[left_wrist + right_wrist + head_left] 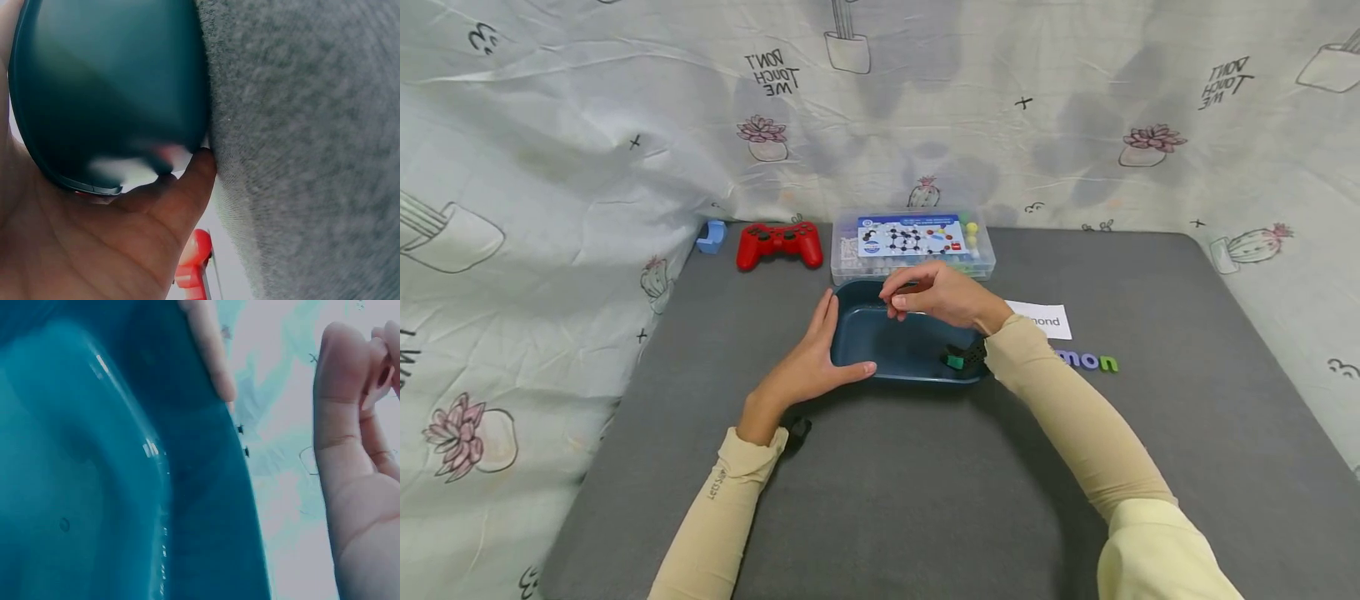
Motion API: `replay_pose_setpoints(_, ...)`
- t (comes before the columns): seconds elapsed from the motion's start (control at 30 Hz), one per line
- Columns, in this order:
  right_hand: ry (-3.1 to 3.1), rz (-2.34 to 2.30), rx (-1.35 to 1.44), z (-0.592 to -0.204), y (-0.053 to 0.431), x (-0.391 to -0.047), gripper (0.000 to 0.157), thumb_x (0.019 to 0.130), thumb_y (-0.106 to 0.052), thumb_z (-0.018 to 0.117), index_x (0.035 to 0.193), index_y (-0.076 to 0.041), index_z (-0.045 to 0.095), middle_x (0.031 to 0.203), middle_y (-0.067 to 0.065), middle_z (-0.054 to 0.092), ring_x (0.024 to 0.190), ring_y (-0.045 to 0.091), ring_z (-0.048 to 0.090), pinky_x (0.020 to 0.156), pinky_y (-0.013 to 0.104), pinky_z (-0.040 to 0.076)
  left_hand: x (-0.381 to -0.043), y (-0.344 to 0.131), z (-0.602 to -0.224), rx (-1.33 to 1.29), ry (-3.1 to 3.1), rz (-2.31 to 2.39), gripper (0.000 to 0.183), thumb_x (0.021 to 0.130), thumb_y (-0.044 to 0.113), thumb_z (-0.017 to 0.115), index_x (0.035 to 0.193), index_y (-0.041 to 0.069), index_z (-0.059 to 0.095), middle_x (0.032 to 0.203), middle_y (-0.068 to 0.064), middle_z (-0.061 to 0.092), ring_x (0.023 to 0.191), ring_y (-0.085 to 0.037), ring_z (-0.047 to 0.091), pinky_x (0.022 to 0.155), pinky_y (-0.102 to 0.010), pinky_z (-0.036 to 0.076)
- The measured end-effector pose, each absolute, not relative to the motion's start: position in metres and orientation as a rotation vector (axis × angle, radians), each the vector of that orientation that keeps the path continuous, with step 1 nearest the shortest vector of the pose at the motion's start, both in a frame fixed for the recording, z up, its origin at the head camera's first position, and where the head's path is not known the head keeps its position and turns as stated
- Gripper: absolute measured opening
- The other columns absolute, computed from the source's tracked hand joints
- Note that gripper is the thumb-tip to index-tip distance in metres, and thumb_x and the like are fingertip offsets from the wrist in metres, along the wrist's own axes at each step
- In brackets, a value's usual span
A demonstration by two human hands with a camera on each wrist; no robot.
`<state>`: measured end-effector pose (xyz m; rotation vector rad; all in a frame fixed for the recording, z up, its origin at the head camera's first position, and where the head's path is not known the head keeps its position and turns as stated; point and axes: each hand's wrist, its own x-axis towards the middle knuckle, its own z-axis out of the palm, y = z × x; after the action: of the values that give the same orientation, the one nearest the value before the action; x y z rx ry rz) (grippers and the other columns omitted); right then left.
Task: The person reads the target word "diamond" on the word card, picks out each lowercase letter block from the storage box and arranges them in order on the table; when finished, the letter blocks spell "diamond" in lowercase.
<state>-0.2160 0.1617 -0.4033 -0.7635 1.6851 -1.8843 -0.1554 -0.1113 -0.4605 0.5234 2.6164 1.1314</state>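
Note:
My left hand [808, 362] holds the left end of a dark blue-green tray [895, 346], thumb at its near rim and fingers along the left wall. In the left wrist view the tray's outer wall [112, 81] fills the space by the palm. My right hand [940, 293] is over the far part of the tray, thumb and fingertips pinched together. Between them the right wrist view shows a small pinkish piece [378, 381] with a dark opening, mostly hidden by the fingers; I cannot tell its kind.
Behind the tray lies a clear plastic case [913, 246] with a molecule-model label. A red game controller [779, 245] and a blue object [712, 237] sit at the back left. Right of the tray are a white word card [1051, 322] and coloured letters [1088, 360], partly behind the right arm.

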Motion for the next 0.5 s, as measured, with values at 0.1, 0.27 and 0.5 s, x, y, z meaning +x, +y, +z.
replay_pose_setpoints(0.1, 1.656, -1.951, -0.766, -0.401, 0.169, -0.213, 0.03, 0.103, 0.011, 0.061, 0.102, -0.008, 0.084, 0.105, 0.017, 0.069, 0.088, 0.029, 0.067, 0.079, 0.037, 0.06, -0.154, -0.111, -0.459, 0.516, 2.618, 1.129, 0.129, 0.089, 0.06, 0.079, 0.172, 0.014, -0.008, 0.178, 0.001, -0.019, 0.163, -0.036, 0.003, 0.122, -0.067, 0.024)
replay_pose_setpoints(0.27, 1.713, -1.994, -0.769, -0.394, 0.183, -0.204, 0.027, 0.102, 0.01, 0.064, 0.098, -0.008, 0.084, 0.1, 0.015, 0.068, 0.08, 0.031, 0.063, 0.071, 0.035, 0.058, -0.154, -0.111, -0.459, 0.51, 2.621, 1.116, 0.129, 0.09, 0.059, 0.079, 0.172, 0.014, -0.009, 0.178, 0.001, -0.019, 0.163, -0.036, 0.003, 0.122, -0.067, 0.024)
replay_pose_setpoints(0.5, 1.933, -1.954, -0.58, -0.388, 0.212, -0.189, 0.016, 0.101, 0.005, 0.07, 0.114, 0.001, 0.079, 0.112, 0.023, 0.069, 0.093, 0.03, 0.074, 0.088, 0.039, 0.062, -0.156, -0.109, -0.458, 0.497, 2.627, 1.097, 0.129, 0.089, 0.061, 0.078, 0.172, 0.015, -0.01, 0.178, 0.001, -0.019, 0.163, -0.036, 0.004, 0.121, -0.067, 0.026)
